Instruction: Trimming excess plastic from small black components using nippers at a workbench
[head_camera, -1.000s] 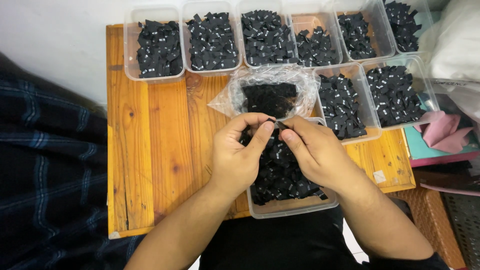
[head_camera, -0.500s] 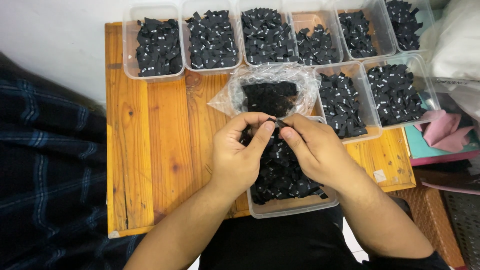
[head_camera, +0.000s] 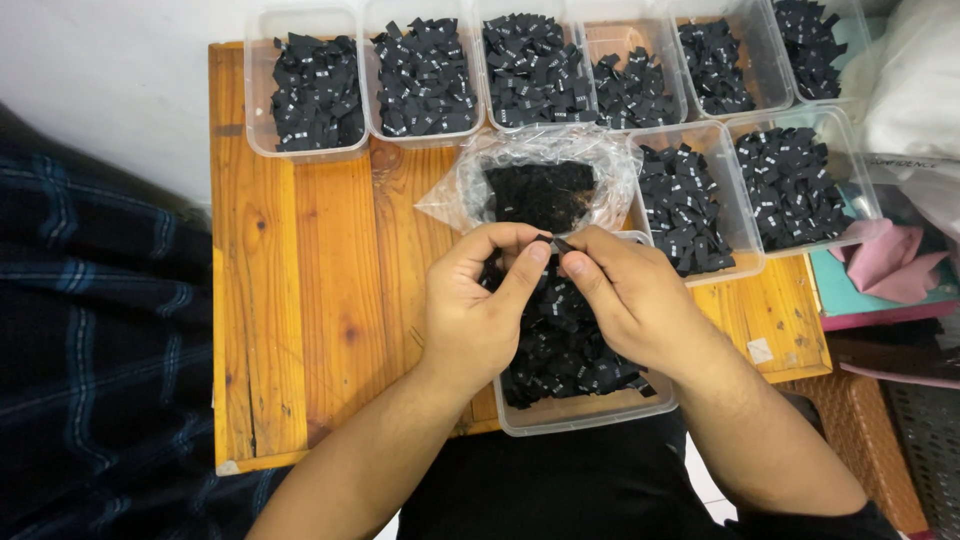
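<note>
Pinching one black label (head_camera: 549, 241), left hand (head_camera: 480, 310) and right hand (head_camera: 630, 300).

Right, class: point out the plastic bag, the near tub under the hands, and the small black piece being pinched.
plastic bag (head_camera: 600, 160), head view, its clear crinkled rim.
near tub (head_camera: 585, 415), head view, its front wall.
small black piece (head_camera: 551, 241), head view, the bit between both hands' fingertips.

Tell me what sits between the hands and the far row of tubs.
An open clear plastic bag of black pieces, on the wooden table, shown in the head view.
</note>
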